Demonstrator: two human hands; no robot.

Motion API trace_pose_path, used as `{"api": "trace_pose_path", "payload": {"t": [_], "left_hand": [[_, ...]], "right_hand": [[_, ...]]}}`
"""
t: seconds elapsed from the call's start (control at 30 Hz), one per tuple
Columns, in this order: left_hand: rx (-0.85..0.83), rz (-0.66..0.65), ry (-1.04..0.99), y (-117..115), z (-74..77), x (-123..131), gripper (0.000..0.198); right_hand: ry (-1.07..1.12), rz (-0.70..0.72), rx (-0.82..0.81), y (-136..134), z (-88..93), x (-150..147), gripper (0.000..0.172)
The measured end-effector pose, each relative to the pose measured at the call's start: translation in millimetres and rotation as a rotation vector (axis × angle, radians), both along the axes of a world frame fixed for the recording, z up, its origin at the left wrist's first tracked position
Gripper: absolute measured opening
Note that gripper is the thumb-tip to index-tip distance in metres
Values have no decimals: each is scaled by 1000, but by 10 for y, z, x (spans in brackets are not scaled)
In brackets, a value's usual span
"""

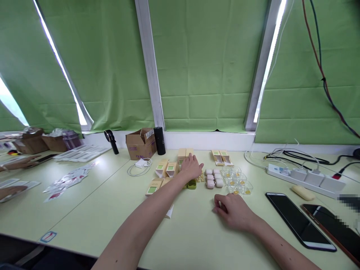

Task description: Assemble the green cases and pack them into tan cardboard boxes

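My left hand (191, 166) reaches forward with its fingers stretched out and thumb apart, over a group of small items. Its fingertips meet or overlap a tan carton (181, 153) at the back; contact is unclear. Below the palm, partly hidden, sits a dark green case (191, 184), with small yellow pieces (200, 177) beside it. Small tan boxes with green labels (162, 168) stand left of this hand. My right hand (234, 210) rests on the table, fingers curled in, nothing visible in them. Pale pink cases (210, 183) and clear cups with yellow centres (236, 182) lie just beyond it.
Two flat tan boxes (222, 157) lie farther back. A cardboard box (140, 144), black bottle (159, 141) and white cable (140, 166) stand left. Right are a power strip (305, 178) and phones (299, 219). Another person's hands (24, 162) work at far left near scattered cards (69, 180).
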State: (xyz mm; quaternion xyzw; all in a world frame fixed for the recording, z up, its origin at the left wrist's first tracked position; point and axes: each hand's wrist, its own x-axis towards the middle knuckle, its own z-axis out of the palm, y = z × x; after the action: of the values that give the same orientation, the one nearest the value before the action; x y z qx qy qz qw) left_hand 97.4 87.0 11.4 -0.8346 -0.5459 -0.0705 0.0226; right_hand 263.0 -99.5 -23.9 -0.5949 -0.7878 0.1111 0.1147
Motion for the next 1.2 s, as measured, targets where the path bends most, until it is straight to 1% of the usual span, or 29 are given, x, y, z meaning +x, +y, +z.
{"api": "trace_pose_path", "payload": {"t": [0.1,0.23,0.33,0.43,0.53,0.6,0.7,0.83,1.03,1.13,1.2], "left_hand": [[34,-18,-54,-48,156,-95,68],[108,-48,-122,-182,360,-315,55],[145,-66,-146,-380,402,-493,38],[143,-109,-118,-640,320,-613,27],[132,-141,-45,-865,174,-655,27],[115,-161,17,-952,83,-657,27],[99,-169,92,-986,-16,-650,25],[90,-161,148,-959,-92,-640,29],[84,-148,176,-964,-117,-603,30],[83,-142,177,-972,-106,-597,29],[84,-140,176,-974,-102,-599,28]], "right_hand": [[6,1,1,12,-10,4,10],[12,-2,4,19,-7,6,10],[6,-6,7,9,7,-5,10],[-2,-11,14,3,11,-15,12],[0,-10,16,9,-4,-12,12],[6,-9,17,12,-16,-6,12],[12,-7,21,10,-24,-4,12],[46,-32,27,19,-21,0,11],[307,-107,-17,76,-71,12,11],[437,-100,57,65,-94,-4,15],[535,-106,186,43,-84,-14,15]]}}
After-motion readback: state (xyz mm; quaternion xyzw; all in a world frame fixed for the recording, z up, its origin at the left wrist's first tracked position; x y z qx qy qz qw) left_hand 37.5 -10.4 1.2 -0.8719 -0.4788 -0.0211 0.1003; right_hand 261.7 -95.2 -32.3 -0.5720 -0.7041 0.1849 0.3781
